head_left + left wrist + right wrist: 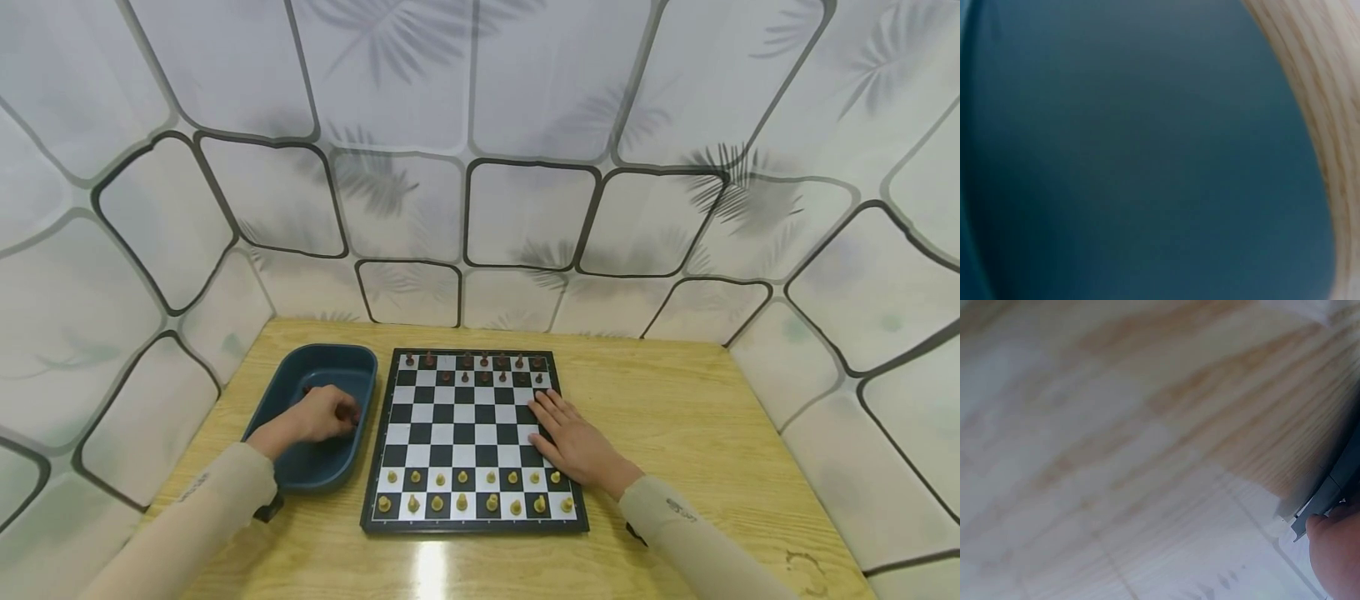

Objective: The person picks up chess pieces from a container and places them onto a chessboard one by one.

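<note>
In the head view my left hand is inside the blue bin, near its right wall. Its fingers are bent downward around a small dark red chess piece, which they partly hide. My right hand rests with extended fingers on the right edge of the black-and-white chessboard. Red chess pieces stand in two rows at the board's far side, with gaps in both rows. Yellow chess pieces fill two rows at the near side. The left wrist view holds only the bin wall.
The bin and board stand side by side on a wooden table. Another dark red bit shows in the bin behind my left hand. A patterned curtain encloses the table at the back and both sides.
</note>
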`<control>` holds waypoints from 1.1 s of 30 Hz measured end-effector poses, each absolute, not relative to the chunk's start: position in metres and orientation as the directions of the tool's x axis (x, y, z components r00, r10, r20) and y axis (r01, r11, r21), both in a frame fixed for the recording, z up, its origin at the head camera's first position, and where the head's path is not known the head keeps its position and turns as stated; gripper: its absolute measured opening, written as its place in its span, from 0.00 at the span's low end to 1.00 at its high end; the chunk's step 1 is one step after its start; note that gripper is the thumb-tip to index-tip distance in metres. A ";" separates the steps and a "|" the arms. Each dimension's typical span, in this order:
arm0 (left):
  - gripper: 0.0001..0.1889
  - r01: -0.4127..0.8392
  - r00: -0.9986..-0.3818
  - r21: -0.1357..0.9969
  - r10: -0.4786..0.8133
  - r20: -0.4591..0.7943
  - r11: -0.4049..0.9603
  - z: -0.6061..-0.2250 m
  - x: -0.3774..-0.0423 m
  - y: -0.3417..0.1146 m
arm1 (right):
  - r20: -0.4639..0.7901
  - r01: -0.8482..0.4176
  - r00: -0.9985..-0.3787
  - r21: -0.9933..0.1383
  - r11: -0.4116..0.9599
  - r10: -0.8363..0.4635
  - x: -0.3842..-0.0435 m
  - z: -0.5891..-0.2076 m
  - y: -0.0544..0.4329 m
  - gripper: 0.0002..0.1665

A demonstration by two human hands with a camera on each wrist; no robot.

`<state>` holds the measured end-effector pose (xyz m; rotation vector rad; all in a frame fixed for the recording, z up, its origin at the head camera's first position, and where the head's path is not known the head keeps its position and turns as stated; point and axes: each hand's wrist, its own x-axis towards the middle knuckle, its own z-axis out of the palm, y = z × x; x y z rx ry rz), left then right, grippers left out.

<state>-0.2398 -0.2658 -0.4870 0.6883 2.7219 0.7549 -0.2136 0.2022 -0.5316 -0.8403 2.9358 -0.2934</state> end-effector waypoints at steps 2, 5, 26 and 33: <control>0.04 0.366 -0.871 0.541 0.484 -0.088 0.757 -0.487 -0.239 -0.267 | -0.019 -0.517 -0.847 -0.203 0.832 -0.531 -0.214 -0.532 0.202 0.41; 0.04 0.340 -0.886 0.555 0.456 -0.082 0.760 -0.485 -0.240 -0.269 | -0.017 -0.517 -0.847 -0.203 0.831 -0.531 -0.214 -0.533 0.202 0.41; 0.06 0.288 -0.951 0.592 0.298 0.085 0.752 -0.461 -0.243 -0.269 | -0.018 -0.513 -0.850 -0.203 0.834 -0.527 -0.214 -0.533 0.203 0.41; 0.09 0.282 -0.956 0.610 0.268 0.116 0.740 -0.451 -0.246 -0.262 | -0.012 -0.512 -0.849 -0.221 0.830 -0.528 -0.213 -0.532 0.203 0.41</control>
